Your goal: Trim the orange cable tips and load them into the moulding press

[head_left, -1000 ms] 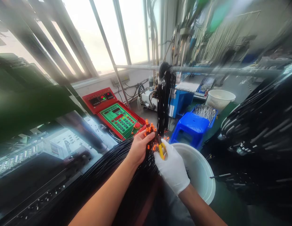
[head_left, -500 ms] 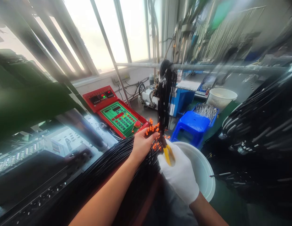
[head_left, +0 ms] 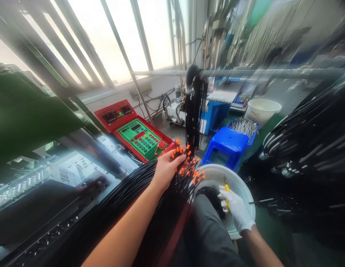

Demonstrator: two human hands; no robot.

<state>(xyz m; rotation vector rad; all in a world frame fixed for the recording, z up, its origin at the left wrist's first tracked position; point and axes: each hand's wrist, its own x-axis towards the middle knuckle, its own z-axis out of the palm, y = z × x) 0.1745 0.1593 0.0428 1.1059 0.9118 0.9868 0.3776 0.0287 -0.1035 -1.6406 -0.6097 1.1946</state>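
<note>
My bare left hand (head_left: 164, 171) is closed around several black cables with orange tips (head_left: 197, 174), pinching them below their ends. More of these cables fan out to its right, and a thick bundle of black cable (head_left: 133, 181) runs back beneath my forearm. My right hand (head_left: 238, 212), in a white glove, is closed on yellow-handled pliers (head_left: 226, 188), held apart from the cables. It is over a white bucket (head_left: 252, 196), which has a dark tangle of black pieces (head_left: 213, 194) inside. The pliers' jaws are too small to make out clearly.
A red control box (head_left: 112, 128) with a green panel stands at the left, beside a machine. Black cables (head_left: 192, 115) hang from a metal rail (head_left: 245, 73) ahead. A blue stool (head_left: 226, 142) stands behind the bucket. More dark cables (head_left: 300, 148) hang at the right.
My right hand has moved the pliers away from the orange-tipped cables, right and down to the bucket. My left hand stays on its cables, and more orange tips show.
</note>
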